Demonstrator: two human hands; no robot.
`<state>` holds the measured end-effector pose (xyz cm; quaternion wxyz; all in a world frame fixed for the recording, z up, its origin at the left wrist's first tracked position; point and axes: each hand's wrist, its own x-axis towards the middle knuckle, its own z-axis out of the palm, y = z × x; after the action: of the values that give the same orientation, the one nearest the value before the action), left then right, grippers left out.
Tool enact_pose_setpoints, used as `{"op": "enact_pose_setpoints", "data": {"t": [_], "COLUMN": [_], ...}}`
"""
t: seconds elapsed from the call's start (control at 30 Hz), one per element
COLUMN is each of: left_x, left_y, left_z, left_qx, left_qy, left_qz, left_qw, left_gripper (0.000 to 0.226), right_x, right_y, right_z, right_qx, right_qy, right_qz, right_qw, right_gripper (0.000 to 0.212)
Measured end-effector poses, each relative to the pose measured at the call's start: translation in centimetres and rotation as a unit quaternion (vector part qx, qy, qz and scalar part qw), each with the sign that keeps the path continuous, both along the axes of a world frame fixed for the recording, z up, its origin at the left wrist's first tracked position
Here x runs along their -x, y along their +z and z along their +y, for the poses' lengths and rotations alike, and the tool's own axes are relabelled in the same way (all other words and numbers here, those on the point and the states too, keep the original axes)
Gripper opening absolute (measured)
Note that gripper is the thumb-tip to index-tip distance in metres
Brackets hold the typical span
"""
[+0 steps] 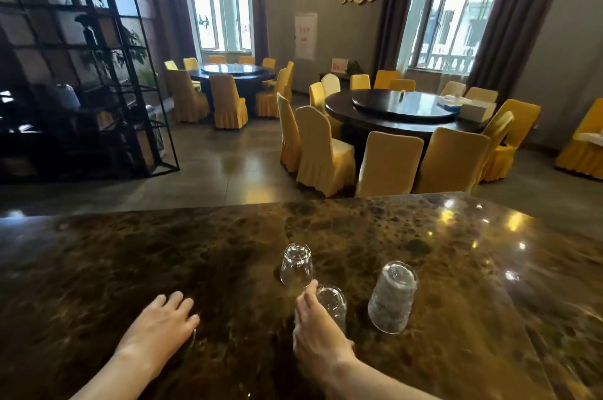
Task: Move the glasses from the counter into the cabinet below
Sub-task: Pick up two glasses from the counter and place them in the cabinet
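Several clear glasses stand upside down on the dark marble counter (424,236). A small one (296,265) is farthest back, and a taller textured one (393,296) stands at the right. My right hand (315,331) wraps around a third small glass (334,301) between them. My left hand (163,327) lies palm down over another glass (192,336), of which only a sliver of rim shows under the fingers. The cabinet below is out of view.
Beyond the counter's far edge lies a dining room with two round dark tables (401,112) ringed by yellow-covered chairs (323,154). A black metal shelf rack (85,73) stands at the left.
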<state>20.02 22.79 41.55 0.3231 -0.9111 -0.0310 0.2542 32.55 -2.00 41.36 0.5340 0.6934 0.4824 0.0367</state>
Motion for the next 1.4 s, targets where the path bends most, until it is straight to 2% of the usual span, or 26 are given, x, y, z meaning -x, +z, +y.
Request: {"op": "enact_pose_setpoints", "data": {"t": [0.03, 0.1, 0.17, 0.23, 0.27, 0.3, 0.37, 0.43, 0.47, 0.5, 0.53, 0.6, 0.7, 0.83, 0.93, 1.0, 1.03, 1.07, 1.13, 1.17, 1.2, 1.23, 1.27, 1.3, 1.33, 1.4], "left_x": [-0.3, -0.6, -0.9, -0.9, -1.0, -1.0, -1.4, -2.2, -2.6, -3.0, -3.4, -3.6, -3.5, -3.5, -4.0, -4.2, -4.2, -4.2, -4.6, -5.2, -6.1, -7.6, -9.3, -11.2, -13.3, -17.1], "left_y": [0.0, -0.3, -0.1, 0.3, 0.6, 0.8, 0.2, -1.2, -1.9, -2.4, -2.9, -3.8, -4.6, -5.0, -4.8, -4.2, -3.7, -3.2, -1.6, -0.5, 0.6, 1.6, 2.5, 3.2, 3.5, 3.4], "left_z": [0.2, 0.5, 0.6, 0.5, 0.3, 0.0, -1.1, -2.5, -3.3, -4.1, -5.0, -6.4, -7.8, -8.5, -8.8, -9.0, -9.1, -9.1, -8.6, -8.2, -7.5, -7.0, -6.6, -6.4, -6.4, -7.2], "left_qx": [-0.009, -0.005, 0.06, 0.194, 0.271, 0.362, 0.547, 0.666, 0.701, 0.72, 0.73, 0.73, 0.686, 0.66, 0.658, 0.658, 0.652, 0.642, 0.627, 0.622, 0.615, 0.603, 0.586, 0.561, 0.528, 0.448], "left_qy": [-0.004, 0.004, 0.05, 0.121, 0.161, 0.2, 0.259, 0.274, 0.268, 0.261, 0.255, 0.252, 0.246, 0.24, 0.243, 0.249, 0.253, 0.251, 0.225, 0.208, 0.185, 0.155, 0.121, 0.095, 0.076, 0.051], "left_qz": [0.004, -0.023, -0.112, -0.245, -0.323, -0.389, -0.463, -0.484, -0.488, -0.492, -0.489, -0.472, -0.468, -0.457, -0.442, -0.422, -0.416, -0.416, -0.447, -0.464, -0.477, -0.479, -0.464, -0.433, -0.393, -0.305], "left_qw": [1.0, 1.0, 0.991, 0.942, 0.893, 0.823, 0.647, 0.497, 0.445, 0.414, 0.404, 0.425, 0.499, 0.546, 0.559, 0.571, 0.582, 0.593, 0.597, 0.595, 0.6, 0.619, 0.653, 0.699, 0.749, 0.839], "left_gripper": [0.07, 0.066, 0.067, 0.071, 0.073, 0.075, 0.08, 0.086, 0.086, 0.085, 0.083, 0.084, 0.089, 0.092, 0.094, 0.097, 0.101, 0.107, 0.113, 0.106, 0.094, 0.084, 0.077, 0.074, 0.077, 0.09], "right_x": [-0.6, -1.5, -2.8, -3.7, -4.0, -4.2, -4.2, -3.8, -3.6, -3.4, -3.2, -2.4, -1.9, -1.8, -1.7, -1.6, -1.5, -1.2, -2.3, -3.3, -4.1, -5.3, -6.6, -6.6, -7.0, -9.1], "right_y": [-0.3, 0.4, 1.4, 2.9, 3.4, 3.4, 2.5, 1.3, 0.6, -0.3, -1.1, -1.9, -2.8, -2.9, -2.6, -2.1, -1.6, -1.5, -1.5, 0.0, 1.8, 3.2, 4.6, 5.2, 6.1, 5.7], "right_z": [0.0, -0.4, -0.9, -1.7, -2.5, -3.1, -4.3, -5.2, -5.6, -6.0, -6.1, -5.9, -5.8, -6.0, -6.5, -6.4, -6.3, -7.3, -9.7, -10.4, -11.1, -11.9, -12.0, -12.2, -12.0, -10.8], "right_qx": [0.01, -0.013, -0.129, -0.304, -0.379, -0.45, -0.559, -0.695, -0.737, -0.744, -0.744, -0.751, -0.758, -0.744, -0.73, -0.707, -0.706, -0.656, -0.662, -0.668, -0.635, -0.671, -0.655, -0.562, -0.489, -0.404], "right_qy": [0.001, 0.02, 0.033, -0.02, -0.039, -0.074, -0.164, -0.22, -0.229, -0.243, -0.25, -0.252, -0.251, -0.257, -0.304, -0.313, -0.319, -0.306, -0.326, -0.346, -0.309, -0.257, -0.203, -0.17, -0.168, -0.162], "right_qz": [-0.003, -0.007, 0.039, 0.096, 0.125, 0.177, 0.296, 0.406, 0.437, 0.456, 0.47, 0.473, 0.48, 0.477, 0.469, 0.452, 0.445, 0.498, 0.463, 0.413, 0.352, 0.273, 0.216, 0.21, 0.218, 0.208], "right_qw": [1.0, 1.0, 0.99, 0.948, 0.916, 0.872, 0.757, 0.551, 0.461, 0.423, 0.403, 0.385, 0.364, 0.391, 0.393, 0.445, 0.449, 0.478, 0.491, 0.513, 0.615, 0.639, 0.695, 0.782, 0.828, 0.876], "right_gripper": [0.072, 0.059, 0.041, 0.044, 0.06, 0.083, 0.105, 0.094, 0.086, 0.082, 0.081, 0.079, 0.08, 0.087, 0.093, 0.102, 0.11, 0.114, 0.087, 0.073, 0.074, 0.086, 0.098, 0.105, 0.105, 0.097]}}
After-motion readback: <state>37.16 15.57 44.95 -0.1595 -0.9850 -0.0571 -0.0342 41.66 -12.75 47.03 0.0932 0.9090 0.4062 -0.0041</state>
